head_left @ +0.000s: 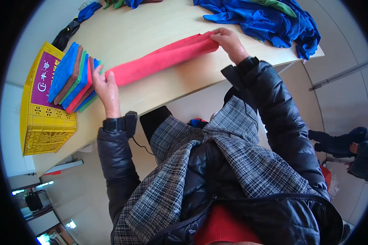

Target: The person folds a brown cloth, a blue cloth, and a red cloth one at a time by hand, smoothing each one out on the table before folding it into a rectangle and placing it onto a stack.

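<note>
A red towel [163, 58], folded into a long strip, is stretched between my two hands just over the table. My left hand [107, 90] pinches its left end, close to a row of folded towels [75, 79] in blue, brown, green and red. My right hand [232, 44] grips the right end between thumb and fingers. The folded towels stand on edge, leaning against a yellow plastic crate [49, 132] with a purple panel.
A heap of loose blue towels [265, 24] with a green one on top lies at the table's far right. More cloths lie along the far edge. Beneath the table [143, 32] are my legs and a black cable [143, 146]. Another person [362, 151] is at the right.
</note>
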`<state>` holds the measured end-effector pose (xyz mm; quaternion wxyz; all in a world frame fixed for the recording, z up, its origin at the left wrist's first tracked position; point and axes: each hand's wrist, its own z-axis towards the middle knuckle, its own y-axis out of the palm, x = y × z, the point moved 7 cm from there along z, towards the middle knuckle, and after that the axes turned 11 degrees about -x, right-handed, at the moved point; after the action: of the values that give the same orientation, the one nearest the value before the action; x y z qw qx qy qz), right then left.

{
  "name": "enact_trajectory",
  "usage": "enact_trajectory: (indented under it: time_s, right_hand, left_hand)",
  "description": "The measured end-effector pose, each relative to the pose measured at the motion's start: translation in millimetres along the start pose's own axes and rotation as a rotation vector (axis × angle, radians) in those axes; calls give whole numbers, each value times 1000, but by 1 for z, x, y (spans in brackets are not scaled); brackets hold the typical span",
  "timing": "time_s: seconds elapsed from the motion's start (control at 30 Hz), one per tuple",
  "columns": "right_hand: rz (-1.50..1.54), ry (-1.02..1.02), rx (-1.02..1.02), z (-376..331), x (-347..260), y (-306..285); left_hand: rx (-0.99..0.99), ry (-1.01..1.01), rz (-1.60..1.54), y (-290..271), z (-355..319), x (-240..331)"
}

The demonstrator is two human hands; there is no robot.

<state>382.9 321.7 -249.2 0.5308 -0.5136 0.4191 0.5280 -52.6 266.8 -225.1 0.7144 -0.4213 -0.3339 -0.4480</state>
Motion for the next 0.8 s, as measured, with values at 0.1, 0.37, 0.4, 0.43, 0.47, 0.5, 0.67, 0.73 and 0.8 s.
enact_trajectory:
  time_s: [0.1, 0.37, 0.4, 0.43, 0.47, 0.5, 0.67, 0.73, 0.8]
  right_hand:
    - [-98, -98, 8, 24, -40, -1]
    - [20, -70, -127, 100, -67, -13]
    - [17, -78, -123, 108, -71, -14]
    - [-5, 6, -107, 116, -69, -14]
    - [-29, 92, -89, 123, -66, -19]
    - [34, 56, -141, 125, -70, -25]
    - [-20, -157, -43, 91, -92, -18]
    - [-15, -191, -112, 59, -80, -5]
    - [-287, -47, -59, 22, -38, -3]
  left_hand:
    - [86, 199, 199, -17, 39, 34]
    - [-12, -13, 235, -38, 132, 29]
    - [-54, -65, 216, -36, 138, 27]
    - [-54, -55, 213, -36, 145, 30]
    - [-60, -85, 170, -33, 150, 33]
    - [-69, -113, 126, -29, 155, 37]
    - [-72, -40, 36, -33, 120, 44]
    - [-86, 54, 25, -35, 86, 19]
    - [-170, -80, 6, -16, 38, -27]
